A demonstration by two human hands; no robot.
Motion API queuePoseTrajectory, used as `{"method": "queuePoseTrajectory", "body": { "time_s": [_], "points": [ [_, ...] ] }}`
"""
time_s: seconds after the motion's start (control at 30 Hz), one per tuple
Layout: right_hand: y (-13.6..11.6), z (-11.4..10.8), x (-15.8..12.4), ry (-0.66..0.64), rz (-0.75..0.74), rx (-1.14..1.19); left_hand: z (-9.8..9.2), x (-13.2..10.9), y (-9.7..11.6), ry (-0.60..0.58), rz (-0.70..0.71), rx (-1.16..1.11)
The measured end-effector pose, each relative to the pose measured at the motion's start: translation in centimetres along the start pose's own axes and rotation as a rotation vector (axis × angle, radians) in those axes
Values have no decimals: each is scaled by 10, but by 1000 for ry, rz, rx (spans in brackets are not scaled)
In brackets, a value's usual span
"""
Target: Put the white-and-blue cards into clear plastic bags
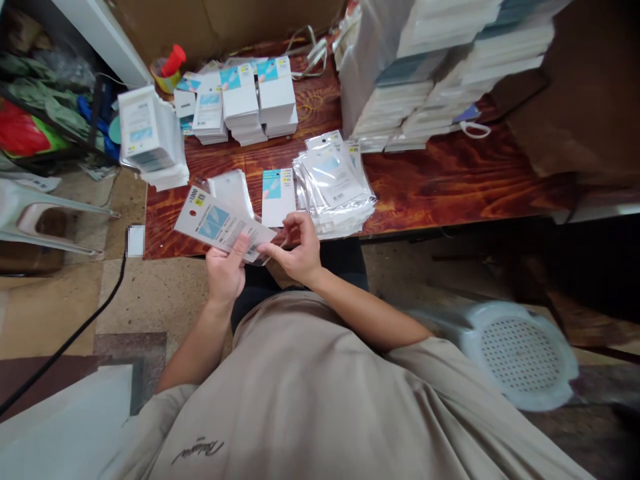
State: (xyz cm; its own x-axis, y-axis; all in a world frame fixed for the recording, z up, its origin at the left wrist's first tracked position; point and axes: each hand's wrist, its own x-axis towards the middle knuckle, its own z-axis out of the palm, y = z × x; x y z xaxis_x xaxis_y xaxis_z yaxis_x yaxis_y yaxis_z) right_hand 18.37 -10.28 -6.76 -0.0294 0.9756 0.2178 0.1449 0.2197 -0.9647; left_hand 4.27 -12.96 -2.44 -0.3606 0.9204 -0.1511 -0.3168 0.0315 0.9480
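My left hand grips a printed card, thumb on its face. The card is white with a blue picture and tilts down to the right. Around its lower right end shows the edge of a clear plastic sleeve. My right hand pinches that end, its thumb by the card and the other fingers curled. Behind the held card lies a clear sleeve stack. A blue and white card lies flat just beyond my right hand, beside a heap of sleeved cards.
Several card stacks line the back of the wooden table. At the left edge stands a pile of sleeved cards. Tall piles of packs rise at the back right, near white-handled scissors. A plastic stool stands at right.
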Motion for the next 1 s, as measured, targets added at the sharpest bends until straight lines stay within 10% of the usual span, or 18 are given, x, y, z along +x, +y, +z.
{"method": "queuePoseTrajectory", "body": {
  "time_s": [0.13, 0.23, 0.47, 0.77, 1.0],
  "points": [
    [-2, -22, 11, -118, -69, 135, -8, 15, -3, -115, -45, 263],
    [10, -64, 38, 101, -55, 80, -11, 47, 0, 35, 166, 664],
    [33, -130, 74, 327, -185, -652, -29, 111, -2, 182, 91, 1425],
    [-11, -29, 81, -768, -406, -1120, -48, 117, 8, 181, 114, 1363],
    [-18, -29, 83, -957, -518, -1281, -59, 112, 4, 231, 335, 1082]
  ]
}}
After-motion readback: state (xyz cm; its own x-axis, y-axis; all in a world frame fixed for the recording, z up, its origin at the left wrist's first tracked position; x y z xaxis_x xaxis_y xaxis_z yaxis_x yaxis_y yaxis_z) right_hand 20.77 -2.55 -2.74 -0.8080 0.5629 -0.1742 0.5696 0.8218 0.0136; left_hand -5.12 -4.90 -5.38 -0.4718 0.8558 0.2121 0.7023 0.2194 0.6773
